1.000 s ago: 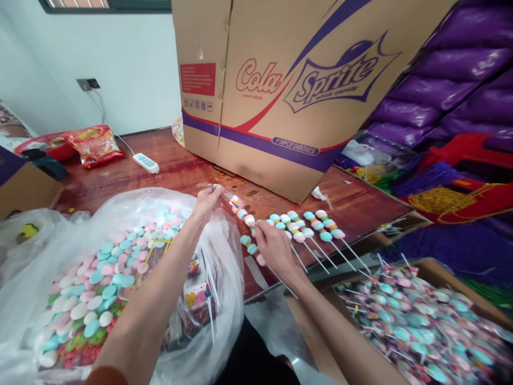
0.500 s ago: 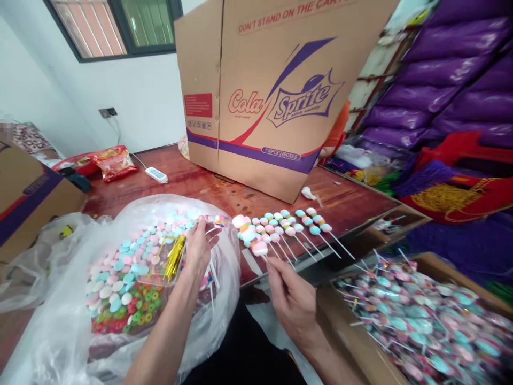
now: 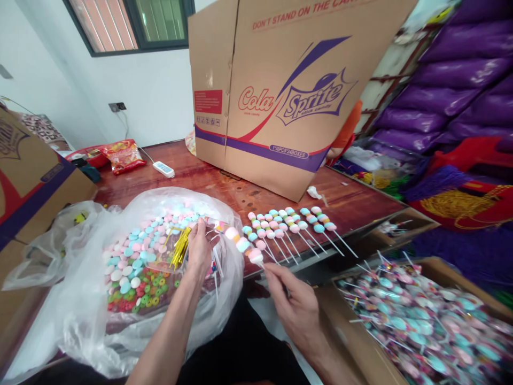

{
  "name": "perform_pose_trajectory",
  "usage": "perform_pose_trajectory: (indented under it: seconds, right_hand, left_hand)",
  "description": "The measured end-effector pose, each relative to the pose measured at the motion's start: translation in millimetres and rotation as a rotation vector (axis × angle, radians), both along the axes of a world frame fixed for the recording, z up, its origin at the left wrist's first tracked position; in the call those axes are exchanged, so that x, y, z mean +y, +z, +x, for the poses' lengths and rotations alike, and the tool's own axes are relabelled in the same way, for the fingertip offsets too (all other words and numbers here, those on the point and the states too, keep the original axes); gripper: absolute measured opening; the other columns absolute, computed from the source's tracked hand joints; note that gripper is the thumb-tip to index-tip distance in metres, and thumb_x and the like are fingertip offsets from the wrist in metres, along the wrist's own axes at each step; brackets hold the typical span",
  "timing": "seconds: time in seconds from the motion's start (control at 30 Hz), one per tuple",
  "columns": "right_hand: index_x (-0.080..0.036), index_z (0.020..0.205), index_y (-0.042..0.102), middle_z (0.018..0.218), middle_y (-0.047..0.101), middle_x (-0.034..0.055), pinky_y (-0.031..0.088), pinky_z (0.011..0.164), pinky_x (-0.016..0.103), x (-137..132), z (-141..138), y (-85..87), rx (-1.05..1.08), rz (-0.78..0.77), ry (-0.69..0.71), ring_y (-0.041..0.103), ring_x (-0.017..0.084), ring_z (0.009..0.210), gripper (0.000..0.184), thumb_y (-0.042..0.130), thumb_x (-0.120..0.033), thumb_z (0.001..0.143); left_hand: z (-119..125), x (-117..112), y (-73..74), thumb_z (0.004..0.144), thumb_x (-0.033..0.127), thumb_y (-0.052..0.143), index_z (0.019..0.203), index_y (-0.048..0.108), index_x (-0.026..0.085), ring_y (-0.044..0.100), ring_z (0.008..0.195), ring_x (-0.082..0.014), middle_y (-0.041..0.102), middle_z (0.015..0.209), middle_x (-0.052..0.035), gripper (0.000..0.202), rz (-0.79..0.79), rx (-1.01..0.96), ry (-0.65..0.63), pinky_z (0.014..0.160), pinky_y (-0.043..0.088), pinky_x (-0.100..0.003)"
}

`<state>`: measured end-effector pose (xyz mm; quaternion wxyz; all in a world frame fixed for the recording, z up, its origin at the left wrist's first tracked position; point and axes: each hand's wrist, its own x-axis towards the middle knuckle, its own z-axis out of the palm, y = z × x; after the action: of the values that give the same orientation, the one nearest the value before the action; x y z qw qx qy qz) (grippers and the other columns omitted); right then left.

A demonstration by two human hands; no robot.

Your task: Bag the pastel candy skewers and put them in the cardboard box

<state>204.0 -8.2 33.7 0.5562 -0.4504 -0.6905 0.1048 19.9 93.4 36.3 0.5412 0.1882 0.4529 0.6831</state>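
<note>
My right hand [image 3: 294,305] pinches the white stick of a marshmallow skewer [image 3: 243,245], whose pink, blue and white pieces point up and left. My left hand [image 3: 199,249] is closed on a clear plastic wrapper [image 3: 212,223] at the skewer's tip, over a big clear bag of loose candies [image 3: 136,256]. A bundle of gold twist ties [image 3: 180,247] lies in that bag beside my left hand. Several more marshmallow skewers [image 3: 292,224] lie in a row on the wooden table [image 3: 224,190] just beyond my right hand.
A large Cola Sprite carton [image 3: 280,85] stands at the back of the table. An open cardboard box of wrapped skewers [image 3: 417,321] sits lower right. Another carton [image 3: 32,176] is at left. A power strip [image 3: 163,169] and red snack bags [image 3: 122,155] lie far left.
My right hand lifted one skewer off the row and pulled it back toward me. My left hand drew back from the table to above the candy bag, the wrapper meeting the skewer's tip.
</note>
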Motion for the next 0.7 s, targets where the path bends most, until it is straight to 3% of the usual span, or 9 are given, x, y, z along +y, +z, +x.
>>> perform_pose_trajectory:
  seconds: [0.17,0.43,0.57,0.7]
  right_hand:
    - [-0.019,0.104,0.066,0.085,0.074,0.0041,0.055,0.066,0.023,-2,-4,-4.8,0.005,0.036,-0.08,0.069,0.014,0.067,0.019,0.057,-0.009,0.091]
    - [-0.013,0.114,0.062,0.075,0.073,0.0065,0.049,0.061,0.03,-1,-9,-15.2,-0.304,0.257,-0.096,0.067,0.017,0.063,0.027,0.057,-0.003,0.089]
    - [-0.015,0.111,0.064,0.073,0.072,0.0048,0.048,0.059,0.029,-4,-5,-15.2,-0.276,0.213,-0.047,0.065,0.015,0.059,0.024,0.056,-0.005,0.09]
    - [-0.019,0.105,0.068,0.084,0.075,0.0039,0.053,0.067,0.027,-4,0,-16.3,-0.119,0.049,0.064,0.069,0.015,0.07,0.022,0.055,-0.007,0.091]
  left_hand:
    - [-3,-5,-7.1,0.065,0.066,0.073,0.08,0.055,0.017,0.064,0.062,-0.0132,0.059,0.07,0.0029,0.054,-0.015,0.047,0.013,0.059,0.045,-0.025]
    - [3,-12,-16.8,0.072,0.064,0.068,0.085,0.057,0.018,0.062,0.065,-0.0117,0.059,0.078,0.0011,0.049,-0.016,0.091,0.034,0.062,0.047,-0.025]
    - [0,-14,-22.7,0.074,0.063,0.067,0.085,0.057,0.019,0.06,0.067,-0.0116,0.059,0.08,0.0002,0.046,-0.001,0.121,0.034,0.063,0.049,-0.025]
    - [-4,-16,-25.7,0.075,0.059,0.069,0.082,0.056,0.019,0.058,0.065,-0.0107,0.057,0.076,0.0018,0.043,0.046,0.12,0.015,0.062,0.05,-0.024]
